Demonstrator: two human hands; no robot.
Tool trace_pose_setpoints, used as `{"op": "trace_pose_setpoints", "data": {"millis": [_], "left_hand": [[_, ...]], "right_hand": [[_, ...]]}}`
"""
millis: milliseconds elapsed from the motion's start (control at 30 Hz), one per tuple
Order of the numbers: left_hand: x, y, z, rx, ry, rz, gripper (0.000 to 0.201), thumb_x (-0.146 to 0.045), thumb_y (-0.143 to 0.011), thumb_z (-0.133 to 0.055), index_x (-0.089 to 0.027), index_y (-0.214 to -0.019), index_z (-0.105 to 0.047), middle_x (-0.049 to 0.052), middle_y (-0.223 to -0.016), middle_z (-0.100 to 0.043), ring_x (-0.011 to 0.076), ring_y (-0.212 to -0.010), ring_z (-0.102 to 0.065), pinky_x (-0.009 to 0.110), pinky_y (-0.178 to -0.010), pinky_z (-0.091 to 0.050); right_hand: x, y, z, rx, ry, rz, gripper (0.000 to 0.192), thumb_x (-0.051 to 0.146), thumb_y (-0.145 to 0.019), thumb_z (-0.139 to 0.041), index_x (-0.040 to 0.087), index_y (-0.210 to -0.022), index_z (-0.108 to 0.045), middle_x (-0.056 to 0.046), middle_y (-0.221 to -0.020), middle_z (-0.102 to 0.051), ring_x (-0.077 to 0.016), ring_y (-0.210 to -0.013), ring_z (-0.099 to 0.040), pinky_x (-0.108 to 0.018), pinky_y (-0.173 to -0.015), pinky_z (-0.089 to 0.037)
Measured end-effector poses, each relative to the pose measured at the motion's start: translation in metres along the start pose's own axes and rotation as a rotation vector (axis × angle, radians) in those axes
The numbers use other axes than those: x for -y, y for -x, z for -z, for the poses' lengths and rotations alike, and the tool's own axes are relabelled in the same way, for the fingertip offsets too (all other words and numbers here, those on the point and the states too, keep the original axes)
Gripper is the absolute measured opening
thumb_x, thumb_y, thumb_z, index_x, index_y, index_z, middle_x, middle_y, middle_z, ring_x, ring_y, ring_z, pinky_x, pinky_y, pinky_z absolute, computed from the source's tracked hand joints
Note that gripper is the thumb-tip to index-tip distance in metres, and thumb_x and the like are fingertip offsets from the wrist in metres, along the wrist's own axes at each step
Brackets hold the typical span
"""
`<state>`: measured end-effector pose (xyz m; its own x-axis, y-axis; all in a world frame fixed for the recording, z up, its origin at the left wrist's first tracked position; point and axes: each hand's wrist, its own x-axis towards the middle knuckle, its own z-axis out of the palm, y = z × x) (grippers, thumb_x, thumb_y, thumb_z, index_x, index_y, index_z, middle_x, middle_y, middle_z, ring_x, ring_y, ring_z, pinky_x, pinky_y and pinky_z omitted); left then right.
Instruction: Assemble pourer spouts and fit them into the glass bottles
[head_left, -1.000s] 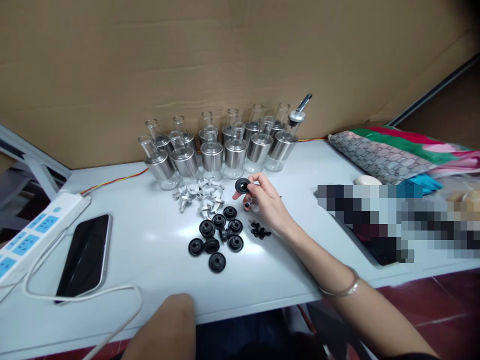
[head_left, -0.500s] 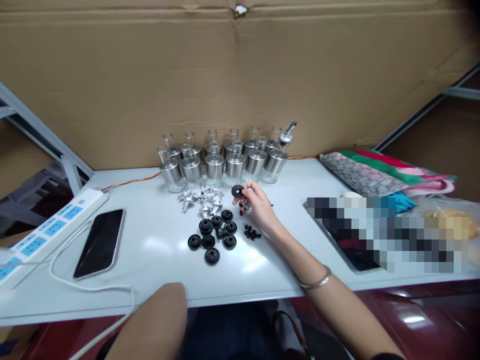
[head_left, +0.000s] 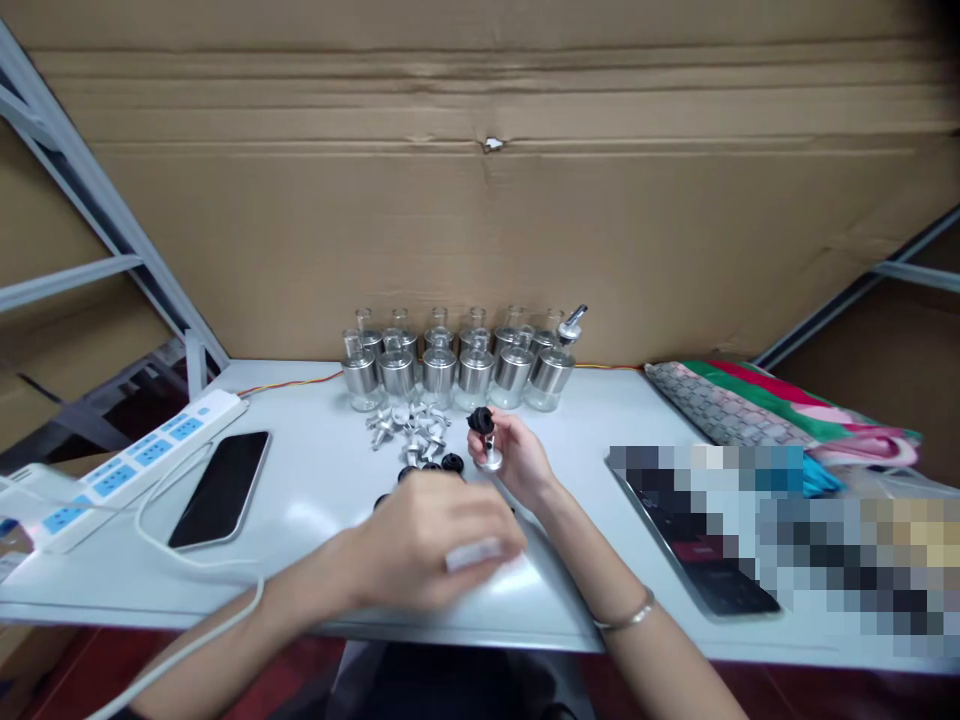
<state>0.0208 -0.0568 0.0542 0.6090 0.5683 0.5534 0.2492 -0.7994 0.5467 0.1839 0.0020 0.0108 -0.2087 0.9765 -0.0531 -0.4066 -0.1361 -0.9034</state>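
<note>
A black cap (head_left: 480, 420) on a metal spout (head_left: 490, 455) is pinched upright by the right hand (head_left: 514, 458); the left hand (head_left: 439, 535), fingers curled and blurred, grip unclear, is held nearer over the loose caps (head_left: 452, 462).

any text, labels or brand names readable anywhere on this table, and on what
None can be read.
Power strip: blue socket faces, any marking too small to read.
Phone: screen dark, no text.
Glass bottles: no label visible.
Cardboard wall: plain, no print visible.
The area right of the right hand is pixelated, so unreadable.
</note>
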Motion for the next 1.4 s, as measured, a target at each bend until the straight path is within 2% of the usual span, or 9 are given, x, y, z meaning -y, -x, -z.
{"op": "trace_pose_setpoints", "data": {"millis": [67,133,267,467,600,700,900,1033,1400], "left_hand": [[0.024,-0.008,0.0,-0.095,-0.018,0.042,0.017,-0.027,-0.093,-0.048,-0.02,-0.096,-0.063,0.006,-0.091,-0.066,0.0168,-0.084,-0.061,0.03,-0.078,-0.05],[0.049,-0.012,-0.003,-0.229,-0.057,0.193,0.018,-0.027,-0.092,-0.051,-0.018,-0.104,-0.06,0.008,-0.098,-0.063,0.0172,-0.086,-0.059,0.031,-0.08,-0.048],[0.077,-0.005,-0.012,-0.12,0.07,0.22,0.019,-0.028,-0.093,-0.049,-0.017,-0.103,-0.061,0.007,-0.099,-0.064,0.0175,-0.09,-0.059,0.031,-0.083,-0.047],[0.073,0.01,-0.019,-0.223,0.069,0.244,0.014,-0.029,-0.089,-0.055,-0.017,-0.093,-0.059,0.003,-0.083,-0.061,0.0154,-0.077,-0.057,0.027,-0.073,-0.045],[0.077,0.01,-0.021,-0.301,0.07,0.314,0.012,-0.025,-0.084,-0.052,-0.016,-0.091,-0.057,0.003,-0.083,-0.063,0.0142,-0.074,-0.056,0.025,-0.068,-0.043],[0.08,0.009,-0.02,-0.343,0.055,0.356,0.013,-0.022,-0.081,-0.05,-0.016,-0.09,-0.057,0.002,-0.078,-0.062,0.0124,-0.069,-0.054,0.024,-0.066,-0.043],[0.078,0.009,-0.019,-0.325,-0.04,0.344,0.015,-0.024,-0.083,-0.053,-0.017,-0.095,-0.059,0.002,-0.08,-0.063,0.0134,-0.07,-0.056,0.026,-0.071,-0.044],[0.077,0.01,-0.019,-0.314,-0.077,0.31,0.015,-0.025,-0.085,-0.053,-0.017,-0.097,-0.059,0.002,-0.081,-0.064,0.0146,-0.071,-0.058,0.029,-0.073,-0.045],[0.078,0.01,-0.015,-0.339,0.036,0.333,0.017,-0.028,-0.091,-0.053,-0.016,-0.1,-0.06,0.004,-0.089,-0.065,0.0132,-0.076,-0.058,0.025,-0.073,-0.046]], "right_hand": [[0.001,0.002,-0.002,0.071,-0.019,-0.057,0.016,0.036,-0.069,-0.048,0.022,-0.069,-0.041,0.004,-0.048,-0.048,-0.0119,-0.043,-0.041,-0.024,-0.044,-0.03],[0.0,0.004,-0.003,0.158,-0.063,-0.12,0.016,0.036,-0.069,-0.048,0.022,-0.068,-0.042,0.003,-0.048,-0.047,-0.0121,-0.044,-0.04,-0.024,-0.045,-0.029],[-0.005,0.005,-0.004,0.222,-0.139,-0.18,0.017,0.036,-0.07,-0.05,0.022,-0.068,-0.042,0.004,-0.047,-0.047,-0.0112,-0.044,-0.038,-0.024,-0.047,-0.026],[-0.009,0.009,-0.009,0.196,-0.098,-0.239,0.021,0.038,-0.074,-0.056,0.02,-0.073,-0.046,0.004,-0.052,-0.051,-0.0103,-0.046,-0.045,-0.023,-0.047,-0.029],[-0.007,0.01,-0.009,0.031,-0.032,-0.196,0.036,0.038,-0.063,-0.075,0.022,-0.08,-0.048,0.007,-0.063,-0.052,-0.008,-0.052,-0.048,-0.021,-0.049,-0.032],[-0.007,0.006,-0.004,-0.109,0.132,-0.077,0.037,0.035,-0.058,-0.08,0.019,-0.082,-0.057,0.005,-0.067,-0.054,-0.0075,-0.054,-0.046,-0.023,-0.054,-0.036],[-0.01,0.002,0.005,-0.282,0.365,0.196,0.038,0.052,-0.08,-0.058,0.02,-0.1,-0.066,-0.001,-0.084,-0.059,-0.0128,-0.071,-0.051,-0.027,-0.067,-0.041],[-0.009,0.004,0.006,-0.22,0.428,0.26,0.036,0.049,-0.083,-0.055,0.022,-0.106,-0.064,0.002,-0.073,-0.053,-0.012,-0.064,-0.048,-0.027,-0.063,-0.039],[-0.003,0.006,0.002,-0.096,0.381,0.263,0.019,0.034,-0.078,-0.064,0.021,-0.092,-0.063,0.001,-0.074,-0.061,-0.0128,-0.067,-0.053,-0.028,-0.067,-0.042]]}}
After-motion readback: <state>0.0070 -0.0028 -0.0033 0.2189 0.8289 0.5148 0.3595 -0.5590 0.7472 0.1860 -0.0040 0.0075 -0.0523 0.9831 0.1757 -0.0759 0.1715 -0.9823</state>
